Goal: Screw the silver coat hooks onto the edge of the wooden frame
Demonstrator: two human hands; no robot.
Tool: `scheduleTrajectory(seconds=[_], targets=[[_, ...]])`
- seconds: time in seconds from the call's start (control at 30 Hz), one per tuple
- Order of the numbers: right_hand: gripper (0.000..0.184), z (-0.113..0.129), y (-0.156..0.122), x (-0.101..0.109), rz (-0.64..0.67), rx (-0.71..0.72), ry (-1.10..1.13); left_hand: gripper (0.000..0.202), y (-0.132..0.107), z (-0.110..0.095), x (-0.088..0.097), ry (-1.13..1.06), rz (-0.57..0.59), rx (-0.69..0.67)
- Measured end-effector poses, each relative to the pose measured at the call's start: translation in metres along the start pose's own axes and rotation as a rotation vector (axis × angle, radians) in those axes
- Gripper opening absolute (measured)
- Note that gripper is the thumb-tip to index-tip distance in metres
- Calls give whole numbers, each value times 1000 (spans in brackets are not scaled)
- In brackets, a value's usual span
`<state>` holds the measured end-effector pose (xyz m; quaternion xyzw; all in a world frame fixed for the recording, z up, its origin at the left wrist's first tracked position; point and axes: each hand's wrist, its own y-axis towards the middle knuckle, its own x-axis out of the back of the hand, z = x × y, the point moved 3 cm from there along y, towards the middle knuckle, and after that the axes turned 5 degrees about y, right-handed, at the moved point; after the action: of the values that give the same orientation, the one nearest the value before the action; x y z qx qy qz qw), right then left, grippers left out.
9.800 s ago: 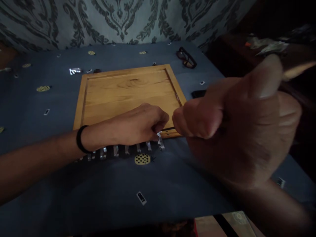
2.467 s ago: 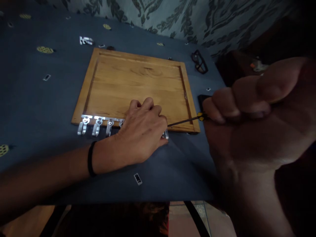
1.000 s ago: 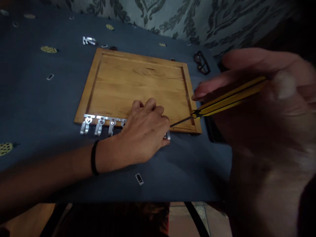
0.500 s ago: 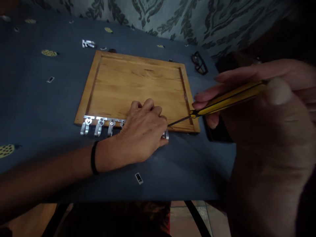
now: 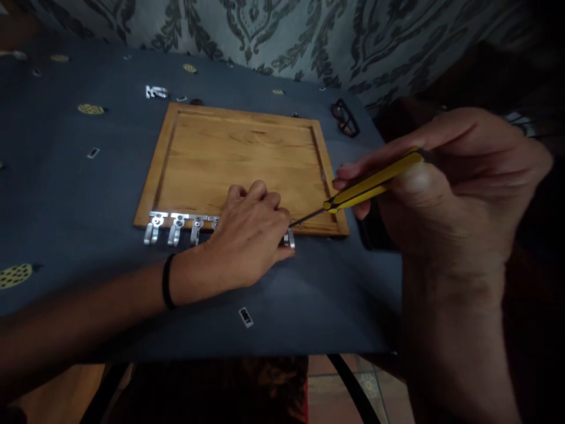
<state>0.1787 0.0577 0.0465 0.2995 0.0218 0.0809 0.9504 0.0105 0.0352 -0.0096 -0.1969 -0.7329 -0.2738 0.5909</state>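
The right hand (image 5: 459,194) pinches a yellow-and-black screwdriver (image 5: 373,181) slanting toward the framed wooden board (image 5: 238,159). The left hand (image 5: 251,238) curls over shiny metal hooks (image 5: 175,231) along the board's near edge; its grip is hidden.

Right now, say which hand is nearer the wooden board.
Left. The left hand is over the near edge of the board; the right hand, holding a screwdriver, is off to its right.

Screwdriver (image 5: 373,181) — tip hidden behind left hand (image 5: 251,238); left forearm (image 5: 110,297) — cut off.
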Motion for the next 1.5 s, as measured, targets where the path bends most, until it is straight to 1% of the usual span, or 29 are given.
scheduleTrajectory(seconds=[0.1, 0.23, 0.33, 0.4, 0.47, 0.6, 0.63, 0.7, 0.8, 0.87, 0.93, 1.0, 1.1, 1.17, 1.3, 1.43, 1.5], targets=[[20, -2, 1, 0, 20, 10, 25, 34, 0, 0, 1, 11, 13, 3], [17, -1, 1, -1, 66, -17, 20, 33, 1, 0, 2, 10, 33, 6], [26, -1, -1, 0, 109, -63, -6, 34, 2, 1, 2, 4, 13, -2], [29, 0, -2, 1, 119, -73, -41, 35, 2, 1, 0, 9, 6, -7], [25, 0, -2, 4, 91, -41, -88, 36, 2, 1, -1, 13, 2, -4], [16, -1, -1, 8, -33, 93, -182, 35, 1, 0, -3, -2, -25, -5], [17, -2, -1, 8, -65, 116, -177, 35, 0, 0, -4, -5, -35, -10], [20, -4, 0, 5, -89, 116, -125, 34, -1, 0, -4, -5, -47, -14], [20, -6, 1, 0, -30, 70, -27, 34, -1, 1, -5, 3, -49, -17], [20, -6, 2, -2, 7, 57, -13, 34, -1, 1, -4, 4, -47, -24], [24, -6, 1, -1, 26, 52, -28, 33, -1, 1, -4, 4, -41, -27], [27, -6, 0, 1, 37, 29, -53, 33, -1, 1, -3, 8, -32, -22], [19, -6, -2, 2, 22, 22, -57, 34, 0, 0, -1, 12, -18, -11], [16, -6, -2, 0, 10, 51, -27, 33, 0, 0, -1, 13, -8, -6], [19, -5, 0, -3, 31, 62, 33, 33, 0, -1, -1, 22, -19, -19], [29, -1, -3, -4, 112, -15, -55, 34, -1, -1, -2, 27, -26, -23], [27, 1, -7, -6, 104, -50, -112, 34, -1, -1, -2, 29, -26, -19]])
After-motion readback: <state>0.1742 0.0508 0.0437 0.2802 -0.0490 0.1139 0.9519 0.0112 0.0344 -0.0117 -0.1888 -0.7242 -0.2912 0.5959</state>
